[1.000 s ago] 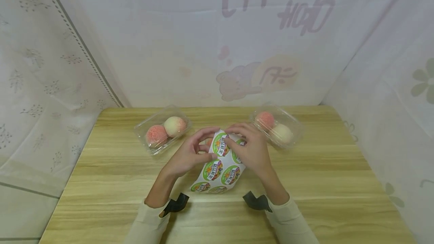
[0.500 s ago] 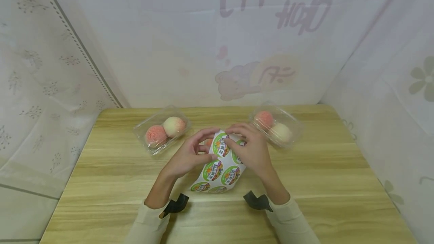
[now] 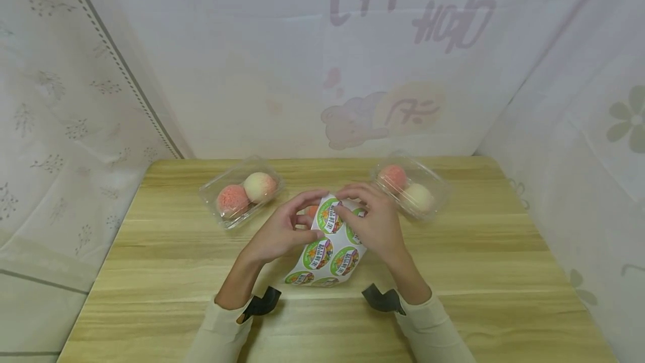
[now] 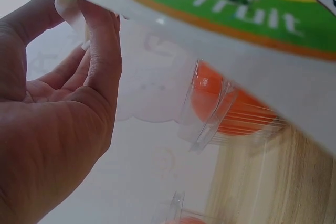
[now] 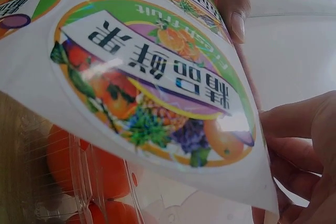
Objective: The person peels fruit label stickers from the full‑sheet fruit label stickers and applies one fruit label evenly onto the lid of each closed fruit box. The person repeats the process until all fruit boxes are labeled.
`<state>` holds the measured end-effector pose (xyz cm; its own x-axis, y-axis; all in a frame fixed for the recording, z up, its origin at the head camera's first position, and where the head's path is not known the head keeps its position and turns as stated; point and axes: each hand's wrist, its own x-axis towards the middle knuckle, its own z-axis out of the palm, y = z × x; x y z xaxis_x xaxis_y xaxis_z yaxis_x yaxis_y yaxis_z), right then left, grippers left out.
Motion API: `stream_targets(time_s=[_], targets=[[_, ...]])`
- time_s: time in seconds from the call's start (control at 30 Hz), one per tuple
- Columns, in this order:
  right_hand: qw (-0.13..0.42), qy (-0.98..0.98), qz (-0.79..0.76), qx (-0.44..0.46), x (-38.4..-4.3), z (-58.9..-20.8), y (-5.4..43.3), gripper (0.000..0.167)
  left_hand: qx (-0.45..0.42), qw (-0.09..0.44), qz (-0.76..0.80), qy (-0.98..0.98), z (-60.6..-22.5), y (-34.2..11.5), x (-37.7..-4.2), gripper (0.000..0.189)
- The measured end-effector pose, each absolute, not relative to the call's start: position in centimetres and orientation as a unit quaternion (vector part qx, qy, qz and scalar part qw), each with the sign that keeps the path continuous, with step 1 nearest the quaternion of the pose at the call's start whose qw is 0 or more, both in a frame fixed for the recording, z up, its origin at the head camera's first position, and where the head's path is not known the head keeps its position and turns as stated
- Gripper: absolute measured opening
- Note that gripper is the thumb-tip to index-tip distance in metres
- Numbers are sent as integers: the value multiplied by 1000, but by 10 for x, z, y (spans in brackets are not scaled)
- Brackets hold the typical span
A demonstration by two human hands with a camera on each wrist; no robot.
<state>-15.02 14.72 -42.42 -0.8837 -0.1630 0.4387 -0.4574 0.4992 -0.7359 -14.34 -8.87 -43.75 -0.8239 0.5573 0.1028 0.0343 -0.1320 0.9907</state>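
Both hands hold up a white sheet of round fruit stickers (image 3: 327, 245) above the middle of the table. My left hand (image 3: 274, 234) pinches its upper left edge between thumb and fingers; the left wrist view shows that pinch up close. On the upper right part, my right hand (image 3: 375, 220) grips the sheet with its thumb in front and fingers at the top edge. Green ovals with fruit pictures and the words "Fresh fruit" show on the stickers (image 5: 157, 82). Behind the sheet stands a clear plastic box (image 4: 210, 114) with red-orange round things (image 5: 89, 171) in it, mostly hidden in the head view.
A clear box (image 3: 242, 192) with a pink and a cream ball stands at the back left of the wooden table (image 3: 478, 273). Another such box (image 3: 410, 186) stands at the back right. Printed cloth (image 3: 252, 71) hangs behind the table and at both sides.
The sticker sheet has tilted very slightly, so its stickers show at a marginally different angle. Both hands keep the same hold, and the boxes stay in place.
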Motion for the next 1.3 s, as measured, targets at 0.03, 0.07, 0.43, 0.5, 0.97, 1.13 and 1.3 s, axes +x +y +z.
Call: stream_targets(time_s=[0.03, 0.07, 0.43, 0.5, 0.97, 1.13, 1.3], targets=[[158, -852, 465, 181, -150, -424, 147, 23, 234, 182, 713, 635, -437, -89, -143, 77], [158, -853, 464, 180, -150, -424, 147, 22, 234, 182, 712, 637, -437, -89, -144, 77], [163, -856, 457, 180, -149, -422, 147, 23, 232, 182, 704, 647, -438, -89, -144, 76], [164, -855, 456, 182, -149, -422, 147, 23, 232, 181, 703, 648, -438, -89, -143, 75], [161, -856, 454, 188, -151, -423, 148, 19, 233, 179, 693, 659, -438, -87, -144, 74], [161, -854, 459, 187, -150, -423, 148, 15, 236, 176, 684, 667, -438, -87, -144, 73], [168, -848, 464, 194, -152, -425, 149, 14, 237, 175, 680, 672, -436, -88, -144, 74]])
